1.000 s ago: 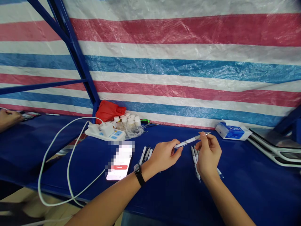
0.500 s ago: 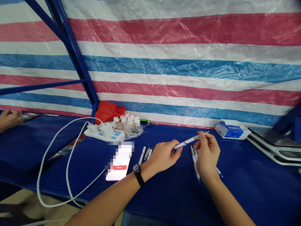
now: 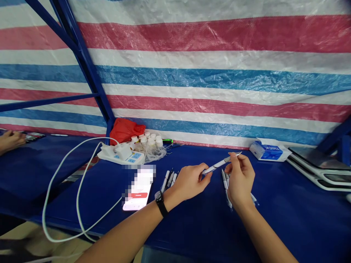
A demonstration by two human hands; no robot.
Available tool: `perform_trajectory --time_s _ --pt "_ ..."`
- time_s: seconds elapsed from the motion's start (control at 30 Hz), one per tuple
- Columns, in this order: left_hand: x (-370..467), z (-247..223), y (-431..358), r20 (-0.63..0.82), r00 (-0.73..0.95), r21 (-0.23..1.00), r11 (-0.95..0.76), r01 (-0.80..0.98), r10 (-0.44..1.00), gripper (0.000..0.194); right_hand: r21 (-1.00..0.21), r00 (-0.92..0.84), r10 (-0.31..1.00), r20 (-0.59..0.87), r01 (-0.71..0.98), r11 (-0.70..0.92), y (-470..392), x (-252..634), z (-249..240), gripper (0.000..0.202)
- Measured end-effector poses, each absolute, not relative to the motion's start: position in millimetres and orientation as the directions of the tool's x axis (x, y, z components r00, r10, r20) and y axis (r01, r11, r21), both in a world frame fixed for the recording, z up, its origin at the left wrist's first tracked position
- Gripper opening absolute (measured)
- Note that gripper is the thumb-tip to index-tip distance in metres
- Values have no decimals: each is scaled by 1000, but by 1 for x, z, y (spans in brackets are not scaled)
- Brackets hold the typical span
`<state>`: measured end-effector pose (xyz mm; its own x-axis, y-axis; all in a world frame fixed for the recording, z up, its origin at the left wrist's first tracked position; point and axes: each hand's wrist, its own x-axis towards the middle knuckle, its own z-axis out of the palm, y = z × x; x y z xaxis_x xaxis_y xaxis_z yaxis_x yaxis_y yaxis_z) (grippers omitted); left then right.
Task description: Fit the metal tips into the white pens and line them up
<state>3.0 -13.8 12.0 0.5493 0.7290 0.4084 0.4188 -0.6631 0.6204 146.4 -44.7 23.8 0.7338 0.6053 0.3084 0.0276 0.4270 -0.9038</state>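
A white pen (image 3: 216, 166) is held slanted above the blue table, its silver tip up to the right. My left hand (image 3: 194, 179), with a black watch on the wrist, pinches its lower left end. My right hand (image 3: 241, 179) grips it near the tip between thumb and fingers. Several pens (image 3: 225, 184) lie on the table beside and partly behind my right hand, their lower ends looking wrapped in clear plastic. Another group of pens (image 3: 168, 179) rests left of my left hand, partly hidden by it. A lit phone (image 3: 139, 188) lies left of those.
A white power strip (image 3: 124, 157) with a looping white cable (image 3: 46, 197) stands at the left. Behind it are a red bag (image 3: 124, 129) and several small white-capped bottles (image 3: 150, 138). A blue tissue pack (image 3: 270, 150) and stacked devices (image 3: 323, 168) sit right. Another person's hand (image 3: 12, 140) is far left.
Almost nothing differs. The view has shifted very slightly, and both hands keep their hold on the pen.
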Motion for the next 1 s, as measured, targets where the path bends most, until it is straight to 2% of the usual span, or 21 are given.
perform_trajectory --time_s 0.37,0.7,0.83,1.0 --pt "3 17 -16 393 551 623 -654 429 736 12 -906 722 603 338 78 415 -44 147 22 41" --pt "2 17 -17 420 539 621 -664 416 730 13 -892 694 578 430 229 389 -49 144 27 50" --pt "2 15 -16 437 503 608 -657 445 745 8 -884 693 575 435 208 418 -48 144 27 50" --pt "2 13 -13 451 430 603 -622 500 782 16 -847 681 538 496 244 472 -51 142 28 43"
